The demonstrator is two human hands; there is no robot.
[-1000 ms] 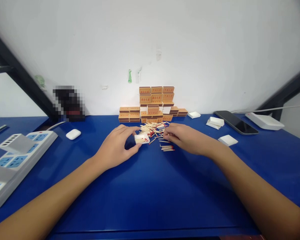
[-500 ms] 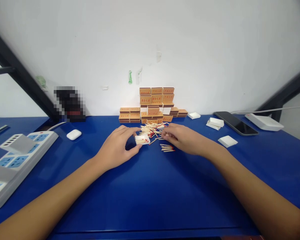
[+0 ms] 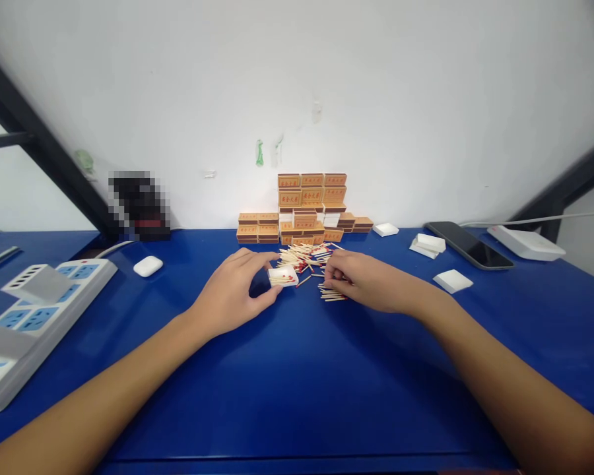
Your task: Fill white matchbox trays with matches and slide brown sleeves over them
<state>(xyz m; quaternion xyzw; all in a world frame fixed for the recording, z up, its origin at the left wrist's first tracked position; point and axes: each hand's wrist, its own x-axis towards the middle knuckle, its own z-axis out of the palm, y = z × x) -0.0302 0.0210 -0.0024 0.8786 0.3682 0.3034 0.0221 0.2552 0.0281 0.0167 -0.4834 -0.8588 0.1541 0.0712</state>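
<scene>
My left hand (image 3: 237,290) holds a small white tray (image 3: 283,276) between thumb and fingers, with a few red-tipped matches lying inside it. My right hand (image 3: 354,277) is closed at the fingertips just above a small row of matches (image 3: 331,296); whatever it pinches is too small to make out. Behind and between the hands lies a loose heap of matches (image 3: 301,254). Orange matchboxes (image 3: 311,196) stand stacked against the wall beyond the heap.
On the blue table (image 3: 287,389), white trays (image 3: 453,281) and a phone (image 3: 468,245) lie to the right, near a white device (image 3: 525,243). A white case (image 3: 148,266) and a power strip (image 3: 49,310) are at the left.
My right hand has moved slightly toward me, from the heap's edge to over the small row of matches. My left hand stays around the tray.
</scene>
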